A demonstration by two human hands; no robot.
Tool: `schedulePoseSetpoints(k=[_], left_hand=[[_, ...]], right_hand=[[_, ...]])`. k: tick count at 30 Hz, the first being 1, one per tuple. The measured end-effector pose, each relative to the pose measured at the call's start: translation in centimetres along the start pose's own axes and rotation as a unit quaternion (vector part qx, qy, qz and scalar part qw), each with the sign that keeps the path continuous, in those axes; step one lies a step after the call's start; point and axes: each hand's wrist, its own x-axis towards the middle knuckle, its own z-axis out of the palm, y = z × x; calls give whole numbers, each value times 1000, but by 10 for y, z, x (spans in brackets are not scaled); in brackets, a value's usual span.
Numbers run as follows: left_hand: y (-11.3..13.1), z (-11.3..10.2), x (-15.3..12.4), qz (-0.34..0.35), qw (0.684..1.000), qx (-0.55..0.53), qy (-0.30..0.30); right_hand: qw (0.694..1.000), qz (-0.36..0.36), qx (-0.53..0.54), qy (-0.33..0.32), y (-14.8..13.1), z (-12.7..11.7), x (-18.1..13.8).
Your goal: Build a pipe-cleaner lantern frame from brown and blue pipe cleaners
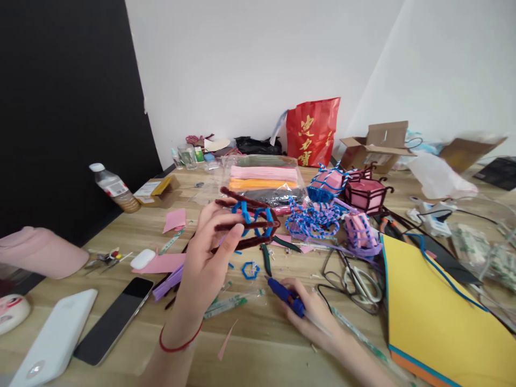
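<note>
My left hand [215, 244] is closed around a frame of brown and blue pipe cleaners [258, 221], held up above the table with its brown stems spread toward my wrist. My right hand [304, 303] grips a blue hot glue gun [285, 295] low over the tabletop, its nozzle pointing up and left. Just left of that nozzle lies a small blue hexagon ring [250, 270] with a clear bit at its middle. A dark green-handled tool [266, 259], seemingly pliers or snips, lies beneath the frame.
Pink lantern shapes [366, 194] and a blue-purple twisted pipe cleaner heap [312, 221] stand back right. Yellow sheets [439, 317] lie at right beside a black cable [342, 290]. A phone [115, 321], power bank [60, 333] and tilted bottle [115, 187] are at left.
</note>
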Motion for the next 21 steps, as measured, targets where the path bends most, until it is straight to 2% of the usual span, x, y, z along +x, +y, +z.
schedulePoseSetpoints(k=[17, 21], left_hand=[[3, 7, -5, -27, 998, -52, -28], [4, 9, -8, -24, 998, -53, -32]], right_hand=[[997, -22, 72, -35, 26, 4, -12], [994, -36, 84, -54, 34, -8, -20]])
